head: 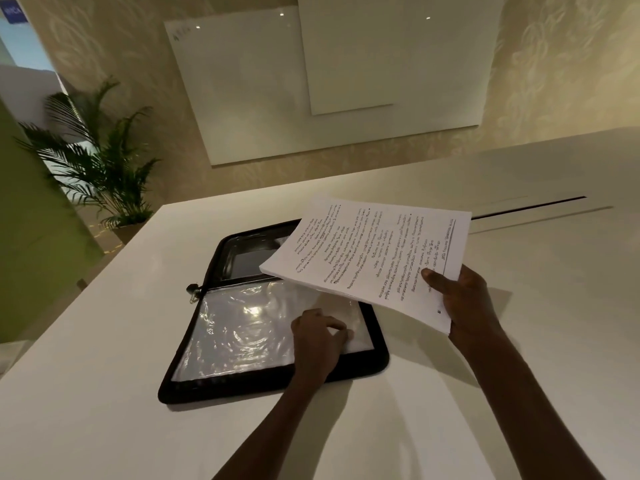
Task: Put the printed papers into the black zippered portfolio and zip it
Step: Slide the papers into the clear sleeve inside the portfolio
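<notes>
White papers (367, 258), a printed stack, not yet in the portfolio (273, 327): held in the air over its far right part, clamped by the right hand (460, 299) at the near right corner, thumb on top. Black portfolio lying open flat near the left edge of the table (519, 341), zipper undone, puller (192, 292) at the left end of the spine. Left hand (318, 337) resting on the clear sleeve (242, 330) of the near half, fingers curled at its right edge, gripping nothing that can be made out. Done so far: opening only. Left: sliding papers in, closing, zipping.
</notes>
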The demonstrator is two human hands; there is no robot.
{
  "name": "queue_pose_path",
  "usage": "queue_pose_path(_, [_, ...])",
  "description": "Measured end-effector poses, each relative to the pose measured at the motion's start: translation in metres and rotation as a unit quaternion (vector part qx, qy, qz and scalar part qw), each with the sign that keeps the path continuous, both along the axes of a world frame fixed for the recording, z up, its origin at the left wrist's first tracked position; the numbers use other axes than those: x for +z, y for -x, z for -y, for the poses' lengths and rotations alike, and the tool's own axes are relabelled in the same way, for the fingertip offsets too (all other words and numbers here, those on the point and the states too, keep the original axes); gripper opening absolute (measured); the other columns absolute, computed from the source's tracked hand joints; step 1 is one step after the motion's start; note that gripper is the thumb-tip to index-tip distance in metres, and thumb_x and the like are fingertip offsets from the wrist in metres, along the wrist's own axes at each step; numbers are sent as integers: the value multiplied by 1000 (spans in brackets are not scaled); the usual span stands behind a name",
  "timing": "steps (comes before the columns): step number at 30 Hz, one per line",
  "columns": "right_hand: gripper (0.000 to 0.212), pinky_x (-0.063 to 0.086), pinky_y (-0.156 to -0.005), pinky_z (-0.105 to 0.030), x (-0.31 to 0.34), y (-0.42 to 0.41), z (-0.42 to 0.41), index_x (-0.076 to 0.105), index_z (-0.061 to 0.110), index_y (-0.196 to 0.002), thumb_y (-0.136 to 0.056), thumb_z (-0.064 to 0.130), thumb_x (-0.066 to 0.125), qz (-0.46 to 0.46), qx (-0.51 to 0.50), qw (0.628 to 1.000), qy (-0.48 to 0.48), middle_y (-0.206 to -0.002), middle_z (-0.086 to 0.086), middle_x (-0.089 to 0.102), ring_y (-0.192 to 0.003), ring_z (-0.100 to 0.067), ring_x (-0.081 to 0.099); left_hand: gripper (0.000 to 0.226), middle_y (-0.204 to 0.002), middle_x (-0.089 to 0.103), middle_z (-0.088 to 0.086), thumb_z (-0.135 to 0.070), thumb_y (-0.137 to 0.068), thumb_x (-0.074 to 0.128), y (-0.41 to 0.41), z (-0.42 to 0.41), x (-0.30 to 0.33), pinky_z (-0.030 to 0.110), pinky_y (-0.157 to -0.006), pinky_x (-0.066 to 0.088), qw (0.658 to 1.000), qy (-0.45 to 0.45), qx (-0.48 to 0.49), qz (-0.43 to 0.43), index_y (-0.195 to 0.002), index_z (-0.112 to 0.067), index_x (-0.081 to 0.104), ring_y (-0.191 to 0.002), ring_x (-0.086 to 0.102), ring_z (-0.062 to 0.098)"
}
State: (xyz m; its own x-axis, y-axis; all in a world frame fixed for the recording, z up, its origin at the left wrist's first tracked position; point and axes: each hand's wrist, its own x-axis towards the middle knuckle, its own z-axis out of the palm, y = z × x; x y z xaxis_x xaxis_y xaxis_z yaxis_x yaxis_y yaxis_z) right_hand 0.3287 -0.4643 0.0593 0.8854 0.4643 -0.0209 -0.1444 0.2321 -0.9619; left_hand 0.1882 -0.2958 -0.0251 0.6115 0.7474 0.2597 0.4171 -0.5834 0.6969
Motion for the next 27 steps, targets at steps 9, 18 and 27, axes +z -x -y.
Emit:
queue_pose_path(9, [38, 56, -85, -45, 5, -25, 30, 60, 8, -126, -90, -5, 58, -19, -67, 998, -3, -115, -10, 70, -98, -27, 69, 6, -98, 64, -16, -26, -77, 78, 2, 6, 12, 8, -80, 31, 984, 118, 71, 117, -81, -22, 79, -98, 53, 1])
queue_pose_path(18, [32, 55, -89, -52, -4, -49, 43, 62, 12, -118, -89, -1, 60, 32, -163, 984, 67, -117, -9, 68, -101, -30, 66, 13, -112, 68, -3, -26, -76, 80, 0, 16, 15, 25, -96, 37, 955, 155, 119, 224, -85, -18, 76, -106, 54, 6])
queue_pose_path(27, [30, 50, -71, -30, -9, -49, 48, 57, 8, -121, -91, 3, 59, 74, -212, 964, 142, -125, -12, 65, -101, -28, 64, 18, -105, 66, -7, -23, -74, 82, -3, 19, 21, 35, -97, 42, 952, 120, 118, 257, -73, -34, 68, -110, 58, 14])
